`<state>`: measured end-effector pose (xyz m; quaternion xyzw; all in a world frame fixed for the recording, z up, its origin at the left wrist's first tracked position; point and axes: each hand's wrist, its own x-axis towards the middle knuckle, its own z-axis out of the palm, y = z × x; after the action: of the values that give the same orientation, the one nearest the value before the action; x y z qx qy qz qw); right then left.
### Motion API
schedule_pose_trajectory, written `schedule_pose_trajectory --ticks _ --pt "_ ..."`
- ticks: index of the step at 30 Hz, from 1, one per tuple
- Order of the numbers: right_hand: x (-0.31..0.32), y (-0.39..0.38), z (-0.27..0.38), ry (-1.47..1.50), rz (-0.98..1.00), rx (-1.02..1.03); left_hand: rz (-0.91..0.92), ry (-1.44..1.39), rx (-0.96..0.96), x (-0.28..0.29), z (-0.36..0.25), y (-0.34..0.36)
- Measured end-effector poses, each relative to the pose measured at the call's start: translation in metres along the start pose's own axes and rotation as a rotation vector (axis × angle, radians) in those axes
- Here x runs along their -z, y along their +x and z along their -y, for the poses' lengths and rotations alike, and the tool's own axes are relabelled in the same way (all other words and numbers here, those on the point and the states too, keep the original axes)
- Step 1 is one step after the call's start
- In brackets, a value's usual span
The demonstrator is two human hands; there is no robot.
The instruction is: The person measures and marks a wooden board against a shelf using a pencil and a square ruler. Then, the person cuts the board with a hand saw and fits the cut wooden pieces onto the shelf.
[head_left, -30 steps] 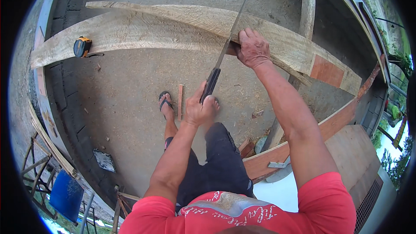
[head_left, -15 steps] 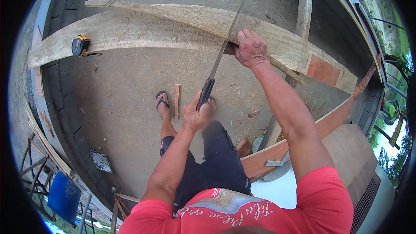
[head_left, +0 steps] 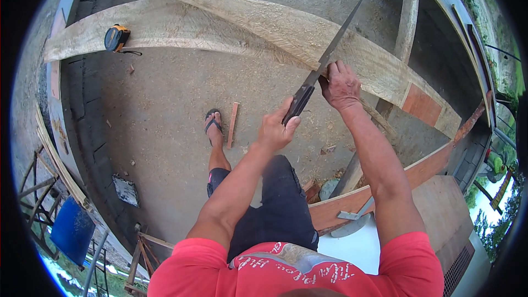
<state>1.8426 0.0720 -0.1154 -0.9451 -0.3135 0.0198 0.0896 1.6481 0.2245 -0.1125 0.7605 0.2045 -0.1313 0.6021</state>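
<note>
My left hand (head_left: 279, 127) is closed round the black handle of a handsaw (head_left: 336, 48). Its long blade slants up and to the right across the upper of two crossed planks (head_left: 247, 16). Close beside the blade, at the plank's near edge, my right hand (head_left: 342, 87) is closed with fingers curled. It seems to grip a small piece of wood, mostly hidden by the fingers and blade. The lower plank (head_left: 159, 27) reaches to the left wall, and a yellow-and-black tape measure (head_left: 116, 38) rests on it.
Sawdust covers the concrete floor (head_left: 165, 121), where a thin wood strip (head_left: 232, 125) lies by my sandalled foot. At right are a wooden post (head_left: 407, 16), a long reddish board (head_left: 418, 168) and a metal square (head_left: 356, 211). A blue container (head_left: 72, 231) stands at lower left.
The saw has shifted right along the planks and leans further right, with my left hand on its handle. My right hand has moved right and slightly nearer. The whole view has shifted a little.
</note>
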Motion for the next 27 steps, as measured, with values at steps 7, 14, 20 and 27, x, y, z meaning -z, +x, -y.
schedule_pose_trajectory --ticks 7,14,20,27 --pt "0.000 -0.006 -0.006 -0.013 0.038 -0.019 0.044 -0.029 -0.145 0.041 0.035 -0.114" --pt "0.003 0.001 -0.008 -0.032 0.032 -0.089 -0.029 -0.043 -0.093 -0.008 0.026 0.003" --pt "0.005 -0.002 -0.007 0.016 0.110 -0.054 -0.072 0.038 -0.230 0.017 0.089 -0.103" --pt "-0.007 0.002 -0.002 0.023 0.094 -0.014 -0.062 -0.021 -0.218 0.005 0.047 -0.016"
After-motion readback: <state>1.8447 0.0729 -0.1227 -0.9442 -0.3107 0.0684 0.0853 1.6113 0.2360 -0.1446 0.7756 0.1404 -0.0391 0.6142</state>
